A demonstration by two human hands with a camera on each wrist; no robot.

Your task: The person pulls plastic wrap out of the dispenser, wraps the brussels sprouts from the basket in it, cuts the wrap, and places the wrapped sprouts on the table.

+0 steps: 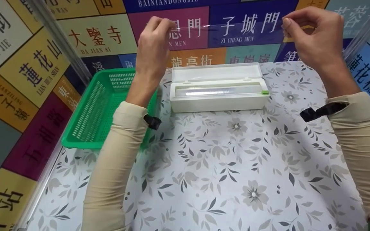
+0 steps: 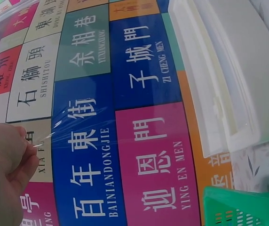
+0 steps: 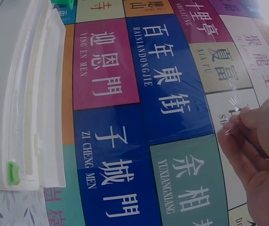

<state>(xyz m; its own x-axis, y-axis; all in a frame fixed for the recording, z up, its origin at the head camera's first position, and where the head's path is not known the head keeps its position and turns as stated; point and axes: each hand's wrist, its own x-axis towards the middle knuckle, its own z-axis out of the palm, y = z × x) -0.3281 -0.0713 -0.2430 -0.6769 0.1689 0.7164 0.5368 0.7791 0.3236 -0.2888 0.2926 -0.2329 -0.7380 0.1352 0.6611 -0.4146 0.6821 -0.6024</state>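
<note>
A sheet of clear plastic wrap [image 2: 54, 129] stretches between my two raised hands, faint and see-through against the sign-patterned wall. My left hand [image 1: 154, 48] pinches one corner between thumb and fingers. At the other corner, my right hand [image 1: 320, 38] pinches the wrap, and small creases gather at its fingertips in the right wrist view. Below and between the hands stands a white cling-film dispenser [image 1: 220, 104] with its lid [image 1: 217, 72] swung up at the back. Inside lies a shiny film roll [image 1: 217, 90]. A small green slider [image 1: 265, 92] sits at the dispenser's right end.
Left of the dispenser stands a green plastic basket [image 1: 67, 141], partly hidden behind my left forearm. A floral cloth [image 1: 204, 179] covers the table. The wall [image 1: 98, 35] of coloured sign panels rises right behind the dispenser and along the left side.
</note>
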